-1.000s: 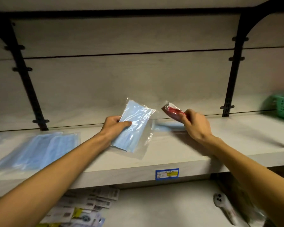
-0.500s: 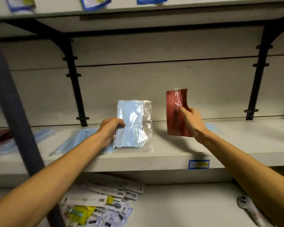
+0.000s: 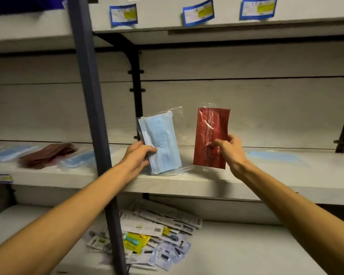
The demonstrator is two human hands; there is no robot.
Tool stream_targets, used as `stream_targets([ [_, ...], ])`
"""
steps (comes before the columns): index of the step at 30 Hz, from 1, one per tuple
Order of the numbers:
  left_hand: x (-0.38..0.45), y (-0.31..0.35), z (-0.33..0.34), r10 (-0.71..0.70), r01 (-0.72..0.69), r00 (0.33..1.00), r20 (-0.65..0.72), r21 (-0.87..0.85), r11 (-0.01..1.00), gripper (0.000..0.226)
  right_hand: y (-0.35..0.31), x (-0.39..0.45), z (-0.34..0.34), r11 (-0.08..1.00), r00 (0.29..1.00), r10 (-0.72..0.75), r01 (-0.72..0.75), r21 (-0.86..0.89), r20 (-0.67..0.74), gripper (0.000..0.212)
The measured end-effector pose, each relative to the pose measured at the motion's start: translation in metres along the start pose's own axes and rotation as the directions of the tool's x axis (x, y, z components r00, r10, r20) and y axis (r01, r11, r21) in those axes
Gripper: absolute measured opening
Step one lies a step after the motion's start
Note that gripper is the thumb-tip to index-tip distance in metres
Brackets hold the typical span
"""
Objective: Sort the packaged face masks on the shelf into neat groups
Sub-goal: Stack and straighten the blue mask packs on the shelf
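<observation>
Above shelf, upright blue mask pack gripped in left hand, red mask pack pinched by right hand, lower corners finger-hidden.

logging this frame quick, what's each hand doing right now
Left hand: closed, gripping the blue mask pack.
Right hand: closed, pinching the red mask pack.

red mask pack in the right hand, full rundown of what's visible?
The red mask pack is a flat, dark red pleated face mask sealed in a clear glossy plastic sleeve that catches glare and sticks out past its top edge. It is held upright in the air, in front of the shelf's back panel and clear of the shelf. Only the right hand touches it, pinching its lower right part. Faint lettering near the fingers is unreadable.
</observation>
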State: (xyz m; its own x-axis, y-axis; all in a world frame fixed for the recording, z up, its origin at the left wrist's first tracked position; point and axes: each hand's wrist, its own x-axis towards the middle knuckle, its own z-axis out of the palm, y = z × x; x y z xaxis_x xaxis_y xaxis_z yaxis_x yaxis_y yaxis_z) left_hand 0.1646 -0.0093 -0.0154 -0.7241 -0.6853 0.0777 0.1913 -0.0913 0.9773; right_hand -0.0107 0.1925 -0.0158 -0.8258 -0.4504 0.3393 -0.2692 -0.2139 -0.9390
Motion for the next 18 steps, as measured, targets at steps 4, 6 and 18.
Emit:
stream_targets([
  [4, -0.002, 0.005, -0.019, 0.000, -0.001, 1.000, -0.029, -0.035, 0.999, 0.034, -0.004, -0.009, 0.023, 1.000, 1.000, 0.004, -0.004, 0.025, -0.001, 0.019],
  [6, -0.003, 0.008, -0.026, 0.027, -0.025, 0.999, -0.030, 0.050, 0.998, 0.029, -0.005, -0.013, 0.033, 0.999, 1.000, 0.014, -0.014, 0.033, -0.004, 0.017],
  [18, 0.014, -0.019, -0.033, 0.141, -0.084, 0.986, -0.083, 0.486, 0.870, 0.045, 0.023, -0.016, 0.033, 0.993, 1.000, 0.022, -0.019, -0.118, 0.022, 0.021],
])
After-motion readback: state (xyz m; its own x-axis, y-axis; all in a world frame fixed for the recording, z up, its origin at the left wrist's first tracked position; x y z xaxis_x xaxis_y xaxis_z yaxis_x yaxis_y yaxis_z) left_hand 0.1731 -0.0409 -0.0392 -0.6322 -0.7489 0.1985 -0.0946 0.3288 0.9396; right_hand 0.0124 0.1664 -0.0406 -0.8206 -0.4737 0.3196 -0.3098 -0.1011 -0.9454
